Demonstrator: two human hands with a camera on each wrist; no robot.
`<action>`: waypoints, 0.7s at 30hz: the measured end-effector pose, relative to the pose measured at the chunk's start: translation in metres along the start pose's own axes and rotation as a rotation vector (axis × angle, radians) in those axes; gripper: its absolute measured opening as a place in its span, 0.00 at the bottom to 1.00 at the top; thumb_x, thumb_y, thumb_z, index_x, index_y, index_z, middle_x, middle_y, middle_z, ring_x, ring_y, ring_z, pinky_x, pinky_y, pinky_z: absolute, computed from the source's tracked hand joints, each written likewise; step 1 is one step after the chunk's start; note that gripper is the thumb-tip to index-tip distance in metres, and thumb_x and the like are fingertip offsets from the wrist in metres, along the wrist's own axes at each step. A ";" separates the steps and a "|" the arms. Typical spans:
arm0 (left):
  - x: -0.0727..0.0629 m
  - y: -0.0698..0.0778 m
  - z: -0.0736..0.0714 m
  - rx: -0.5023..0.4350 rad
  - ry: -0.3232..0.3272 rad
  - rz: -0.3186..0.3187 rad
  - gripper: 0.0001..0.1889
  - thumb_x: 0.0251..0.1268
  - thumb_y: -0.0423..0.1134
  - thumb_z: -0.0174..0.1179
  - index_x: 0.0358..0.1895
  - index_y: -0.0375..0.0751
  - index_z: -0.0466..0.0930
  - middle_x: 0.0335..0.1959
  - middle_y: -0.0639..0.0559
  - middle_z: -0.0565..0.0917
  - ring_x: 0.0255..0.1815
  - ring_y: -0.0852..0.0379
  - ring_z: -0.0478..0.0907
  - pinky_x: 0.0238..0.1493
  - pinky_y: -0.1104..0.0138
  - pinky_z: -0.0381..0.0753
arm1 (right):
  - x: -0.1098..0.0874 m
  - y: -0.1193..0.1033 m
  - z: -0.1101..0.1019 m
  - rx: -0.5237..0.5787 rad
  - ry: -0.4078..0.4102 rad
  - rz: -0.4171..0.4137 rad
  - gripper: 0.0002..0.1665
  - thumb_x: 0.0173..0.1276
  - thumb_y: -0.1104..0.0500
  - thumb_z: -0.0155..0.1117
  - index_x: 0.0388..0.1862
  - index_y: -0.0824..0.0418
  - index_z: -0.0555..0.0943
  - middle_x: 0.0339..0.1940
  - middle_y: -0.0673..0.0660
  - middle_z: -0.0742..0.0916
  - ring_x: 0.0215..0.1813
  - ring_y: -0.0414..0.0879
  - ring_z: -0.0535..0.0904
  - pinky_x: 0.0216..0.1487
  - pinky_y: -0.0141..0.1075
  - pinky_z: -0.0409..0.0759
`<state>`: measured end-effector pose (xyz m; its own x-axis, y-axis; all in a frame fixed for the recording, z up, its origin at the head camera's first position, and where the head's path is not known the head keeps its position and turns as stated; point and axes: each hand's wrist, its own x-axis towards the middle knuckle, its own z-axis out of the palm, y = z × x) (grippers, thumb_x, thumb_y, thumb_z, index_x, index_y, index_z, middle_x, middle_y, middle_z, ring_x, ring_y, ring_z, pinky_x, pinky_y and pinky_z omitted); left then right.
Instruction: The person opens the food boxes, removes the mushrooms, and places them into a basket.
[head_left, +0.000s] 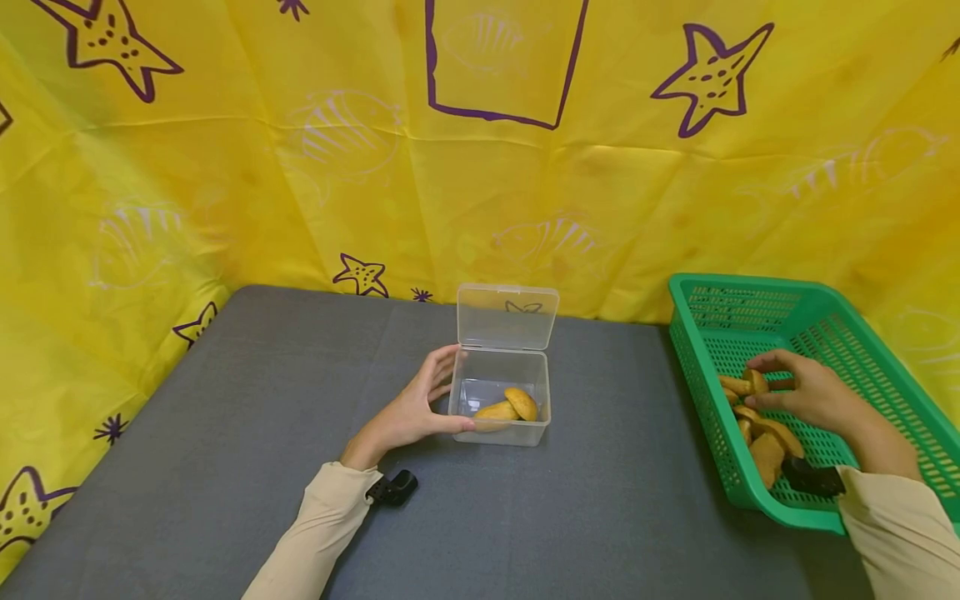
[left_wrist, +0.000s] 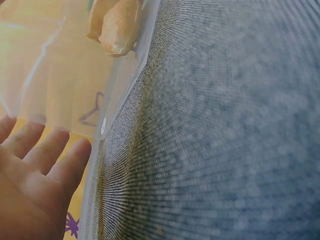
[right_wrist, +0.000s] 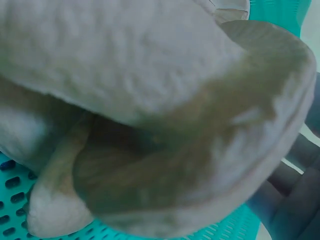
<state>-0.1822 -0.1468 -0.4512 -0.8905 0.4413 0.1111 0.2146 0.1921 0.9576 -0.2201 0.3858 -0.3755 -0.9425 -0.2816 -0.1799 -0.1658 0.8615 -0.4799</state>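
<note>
A clear plastic box (head_left: 501, 432) stands on the grey table with its lid (head_left: 507, 317) raised at the back. Inside lies one tan mushroom (head_left: 521, 405), also visible through the wall in the left wrist view. My left hand (head_left: 420, 404) rests against the box's left side, thumb along the front wall and extended fingers towards the back corner. Over in the green basket (head_left: 684, 333), my right hand (head_left: 813, 392) pinches the cap of a mushroom (head_left: 755, 382) between thumb and fingers. Several more mushrooms (head_left: 768, 457) lie below that hand; one large mushroom (right_wrist: 215, 130) fills the right wrist view.
A yellow cloth (head_left: 480, 183) with starfish and fish drawings hangs behind and to the left of the table (head_left: 480, 517). The perforated basket's raised walls surround the right hand's area. Black wrist bands (head_left: 395, 487) sit at the sleeves' cuffs.
</note>
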 end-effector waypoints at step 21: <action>-0.001 -0.001 0.001 0.014 0.001 -0.019 0.55 0.52 0.37 0.76 0.78 0.49 0.44 0.80 0.43 0.54 0.81 0.43 0.50 0.77 0.44 0.59 | -0.005 -0.017 -0.009 -0.013 0.092 -0.055 0.35 0.64 0.54 0.73 0.63 0.69 0.71 0.61 0.75 0.77 0.46 0.33 0.84 0.36 0.26 0.82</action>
<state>-0.1814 -0.1465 -0.4522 -0.8948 0.4366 0.0936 0.2036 0.2125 0.9557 -0.2154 0.3762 -0.3590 -0.9546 -0.2887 -0.0734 -0.2209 0.8514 -0.4757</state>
